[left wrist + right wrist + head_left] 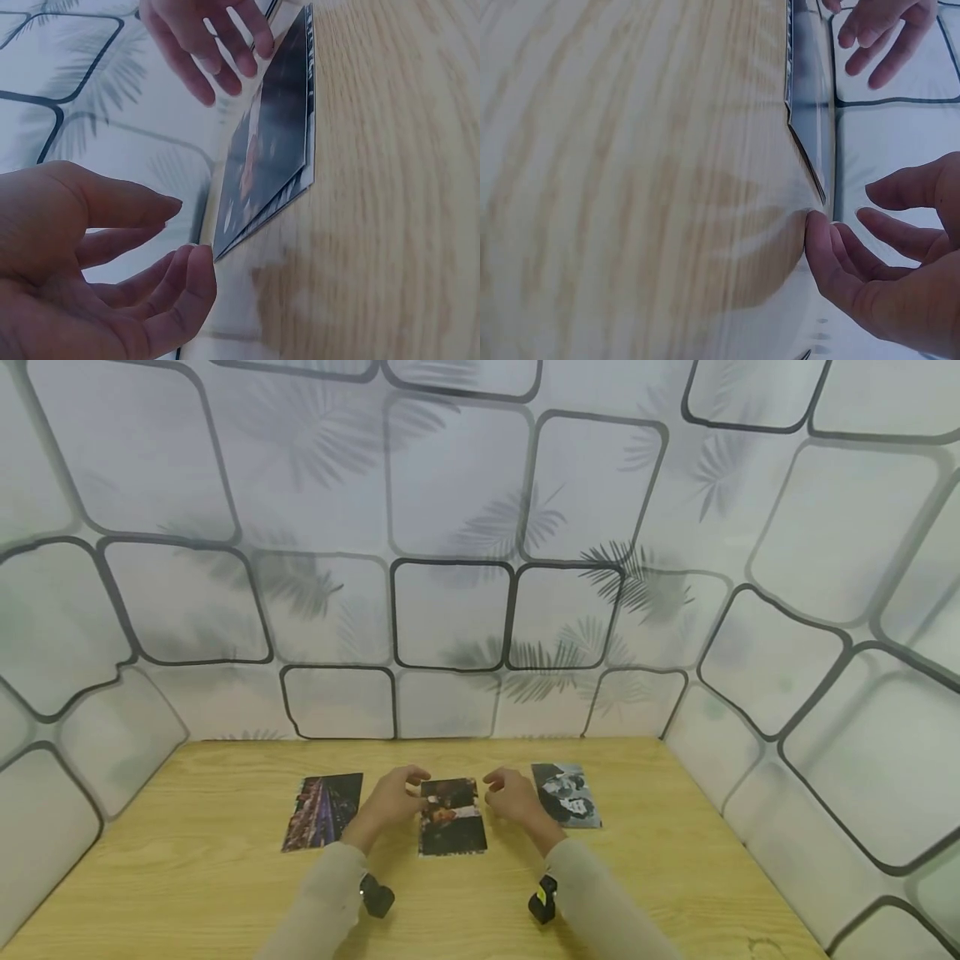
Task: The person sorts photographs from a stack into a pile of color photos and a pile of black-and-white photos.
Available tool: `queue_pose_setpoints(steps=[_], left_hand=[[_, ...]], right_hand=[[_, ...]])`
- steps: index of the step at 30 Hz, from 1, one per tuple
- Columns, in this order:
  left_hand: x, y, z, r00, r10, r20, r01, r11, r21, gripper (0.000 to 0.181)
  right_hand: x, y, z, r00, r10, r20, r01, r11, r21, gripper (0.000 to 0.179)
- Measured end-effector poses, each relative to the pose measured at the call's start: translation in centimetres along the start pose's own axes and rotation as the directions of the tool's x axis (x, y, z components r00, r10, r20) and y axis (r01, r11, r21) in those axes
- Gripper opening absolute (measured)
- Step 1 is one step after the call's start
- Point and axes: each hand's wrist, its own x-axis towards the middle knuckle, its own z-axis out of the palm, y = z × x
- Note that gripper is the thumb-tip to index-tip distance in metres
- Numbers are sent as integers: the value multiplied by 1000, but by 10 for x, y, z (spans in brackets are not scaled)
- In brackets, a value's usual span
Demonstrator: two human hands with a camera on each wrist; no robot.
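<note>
Dark photo stack, set between a loose left grip and a loose right grip.
Nothing is held by either grip, fingers being slackly curved near the stack's sides on the bench; a purple-streaked print is laid outside the left, a grey print outside the right. Edges are seemingly being squared; light, even fingertip contact would be called for.
</note>
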Motion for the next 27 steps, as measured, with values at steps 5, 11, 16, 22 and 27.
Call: queue_pose_setpoints(steps=[5, 11, 16, 22, 27], left_hand=[[-1, -2, -1, 1000, -24, 5, 25, 1000, -8, 43], [-4, -4, 4, 999, -47, 1, 47, 999, -3, 43], [-6, -5, 8, 998, -62, 0, 61, 997, -53, 45], [-7, -6, 8, 998, -68, -6, 68, 995, -69, 46], [-7, -4, 8, 997, -72, 3, 72, 995, -73, 45]], right_hand=[[2, 0, 2, 1000, -2, -10, 2, 1000, -27, 34], [3, -1, 6, 1000, 19, 16, -19, 1000, -12, 37], [0, -2, 11, 1000, 1, -10, -2, 999, -41, 35], [-3, 0, 19, 996, -13, -91, 6, 997, -75, 28], [-5, -1, 18, 993, -2, -116, -5, 998, -57, 28]])
